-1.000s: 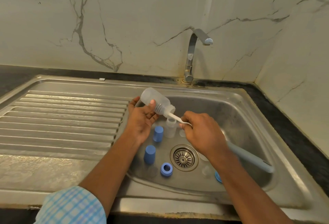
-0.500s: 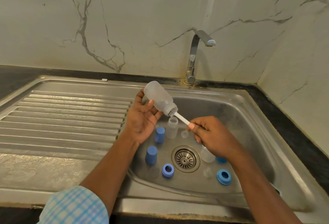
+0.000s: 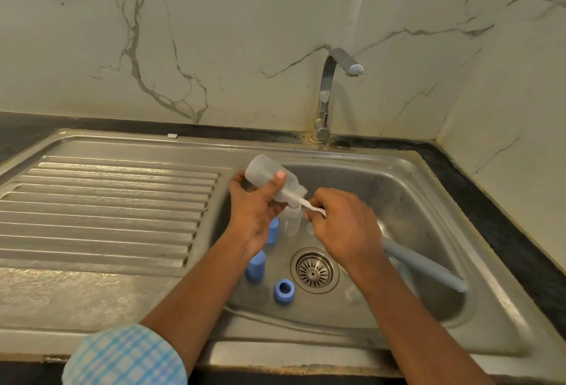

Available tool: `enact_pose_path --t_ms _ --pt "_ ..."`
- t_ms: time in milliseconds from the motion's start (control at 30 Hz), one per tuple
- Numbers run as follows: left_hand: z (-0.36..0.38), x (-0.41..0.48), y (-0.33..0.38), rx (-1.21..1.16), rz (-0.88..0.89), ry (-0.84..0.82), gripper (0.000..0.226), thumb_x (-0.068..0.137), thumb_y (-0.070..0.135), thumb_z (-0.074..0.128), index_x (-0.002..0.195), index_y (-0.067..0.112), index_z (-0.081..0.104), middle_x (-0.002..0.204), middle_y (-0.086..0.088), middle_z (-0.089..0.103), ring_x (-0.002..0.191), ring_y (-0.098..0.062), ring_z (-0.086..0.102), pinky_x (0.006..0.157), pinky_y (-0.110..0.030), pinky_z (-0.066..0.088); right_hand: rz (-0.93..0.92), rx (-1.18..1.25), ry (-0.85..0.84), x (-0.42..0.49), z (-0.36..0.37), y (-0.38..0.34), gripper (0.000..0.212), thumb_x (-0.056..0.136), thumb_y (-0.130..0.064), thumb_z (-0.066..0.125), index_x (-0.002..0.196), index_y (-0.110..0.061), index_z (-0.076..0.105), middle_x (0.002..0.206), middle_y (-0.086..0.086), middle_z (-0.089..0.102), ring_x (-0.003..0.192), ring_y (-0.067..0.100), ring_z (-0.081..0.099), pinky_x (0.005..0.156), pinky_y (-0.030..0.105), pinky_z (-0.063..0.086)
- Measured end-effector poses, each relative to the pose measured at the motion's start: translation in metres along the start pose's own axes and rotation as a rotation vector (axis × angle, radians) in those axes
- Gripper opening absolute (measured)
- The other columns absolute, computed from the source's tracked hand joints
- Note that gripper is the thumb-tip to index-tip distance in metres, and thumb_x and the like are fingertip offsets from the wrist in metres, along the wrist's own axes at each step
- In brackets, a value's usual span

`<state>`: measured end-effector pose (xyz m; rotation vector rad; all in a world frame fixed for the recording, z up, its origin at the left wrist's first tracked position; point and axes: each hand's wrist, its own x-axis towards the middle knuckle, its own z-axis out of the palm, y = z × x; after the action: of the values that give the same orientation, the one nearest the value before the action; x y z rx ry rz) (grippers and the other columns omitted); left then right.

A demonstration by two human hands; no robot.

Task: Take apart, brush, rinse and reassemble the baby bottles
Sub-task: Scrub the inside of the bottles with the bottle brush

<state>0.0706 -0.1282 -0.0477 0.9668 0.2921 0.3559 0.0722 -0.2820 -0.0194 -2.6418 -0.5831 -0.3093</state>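
A: Where is the bottle at this moment?

B: The bottle [image 3: 272,179] is in the air, behind the drain [image 3: 315,270] and a little to its left. It is tilted, with its mouth lower and toward the right. The left hand [image 3: 257,210] grips its body, the thumb across the front and the fingers curled behind.

A: And the other hand?

B: The right hand [image 3: 343,225] is closed round the brush [image 3: 428,271] and pinches the thin white stem near the bottle's mouth. The bristles sit in the neck, and the grey-blue handle sticks out to the right of the drain.

A: What can go wrong, in your opinion?

B: I think the bottle can slip. It looks smooth and perhaps wet, and each push of the brush presses it against only a few fingers. If it falls, it will probably hit the second bottle [image 3: 289,222] standing just behind the drain, or the blue caps [image 3: 255,266] to the left of the drain.

A: Anything more?

B: The stem is thin and enters at an angle, so a hard push may bend it or flick drops out. Also, a knock could roll the blue ring [image 3: 284,292], which lies in front of the drain, a little left.
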Motion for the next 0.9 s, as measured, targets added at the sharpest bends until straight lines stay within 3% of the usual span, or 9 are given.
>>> enact_pose_path --t_ms 133,300,367,433,533,600,700,800,900 --pt "-0.016 0.014 0.012 -0.127 -0.056 -0.016 0.050 0.088 0.002 0.066 0.131 0.014 0.041 0.123 -0.013 0.057 0.107 -0.030 0.065 0.065 -0.036 0.062 -0.017 0.118 -0.093 -0.001 0.000 0.005 0.012 0.094 -0.029 0.061 0.091 -0.019 0.066 0.066 -0.016 0.051 0.065 0.013 0.051 0.053 0.027 0.033" --pt "-0.027 0.024 0.023 -0.201 -0.032 -0.129 0.072 0.076 0.009 0.070 0.142 0.006 0.042 0.137 -0.024 0.051 0.113 -0.035 0.063 0.071 -0.037 0.060 -0.007 0.271 -0.214 -0.002 -0.014 0.013 0.019 0.095 -0.028 0.061 0.082 -0.017 0.069 0.065 0.006 0.062 0.053 0.015 0.049 0.055 0.039 0.043" --pt "-0.032 0.029 0.028 -0.273 -0.003 -0.176 0.076 0.067 0.013 0.083 0.135 0.008 0.048 0.133 -0.020 0.053 0.110 -0.031 0.063 0.074 -0.037 0.060 -0.015 0.312 -0.281 -0.006 -0.017 0.017 0.027 0.097 -0.026 0.056 0.076 -0.013 0.066 0.062 0.011 0.059 0.050 0.011 0.042 0.053 0.036 0.038" --pt "-0.035 0.031 0.029 -0.318 -0.014 -0.250 0.094 0.046 0.019 0.099 0.128 0.012 0.054 0.125 -0.015 0.059 0.110 -0.031 0.063 0.079 -0.041 0.060 0.006 0.387 -0.325 -0.010 -0.019 0.020 0.030 0.099 -0.024 0.054 0.078 -0.008 0.066 0.058 0.008 0.053 0.048 0.009 0.038 0.052 0.030 0.035" --pt "-0.029 0.027 0.020 -0.329 -0.051 -0.351 0.103 0.042 0.020 0.101 0.132 0.015 0.053 0.124 -0.014 0.061 0.113 -0.035 0.062 0.088 -0.053 0.058 0.056 0.483 -0.340 -0.011 -0.018 0.021 0.029 0.101 -0.026 0.051 0.085 -0.010 0.068 0.057 0.004 0.051 0.044 0.005 0.037 0.048 0.021 0.034" --pt "-0.026 0.025 0.015 -0.356 -0.055 -0.369 0.098 0.046 0.017 0.100 0.131 0.020 0.051 0.129 -0.014 0.056 0.117 -0.039 0.057 0.093 -0.060 0.053 0.064 0.504 -0.338 -0.011 -0.014 0.019 0.029 0.102 -0.027 0.049 0.085 -0.011 0.068 0.057 0.003 0.051 0.042 0.003 0.037 0.047 0.020 0.034" --pt "-0.025 0.022 0.012 -0.391 -0.043 -0.380 0.086 0.052 0.012 0.096 0.125 0.023 0.053 0.126 -0.012 0.058 0.113 -0.037 0.060 0.087 -0.058 0.056 0.069 0.501 -0.327 -0.009 -0.006 0.018 0.031 0.102 -0.029 0.048 0.080 -0.016 0.065 0.056 -0.001 0.051 0.042 0.003 0.039 0.049 0.024 0.037" --pt "-0.016 0.011 0.008 -0.361 -0.054 -0.360 0.060 0.074 0.000 0.072 0.127 0.020 0.051 0.118 -0.009 0.062 0.102 -0.030 0.066 0.083 -0.051 0.060 0.069 0.417 -0.263 -0.004 0.003 0.019 0.034 0.103 -0.035 0.044 0.073 -0.028 0.061 0.057 -0.003 0.053 0.054 0.016 0.051 0.059 0.040 0.047" --pt "-0.009 0.003 0.003 -0.295 -0.080 -0.344 0.050 0.081 0.002 0.059 0.127 0.019 0.050 0.117 -0.009 0.062 0.100 -0.028 0.066 0.080 -0.044 0.061 0.069 0.274 -0.171 -0.001 0.007 0.017 0.033 0.103 -0.041 0.041 0.079 -0.029 0.061 0.064 -0.003 0.058 0.064 0.021 0.057 0.065 0.042 0.049"
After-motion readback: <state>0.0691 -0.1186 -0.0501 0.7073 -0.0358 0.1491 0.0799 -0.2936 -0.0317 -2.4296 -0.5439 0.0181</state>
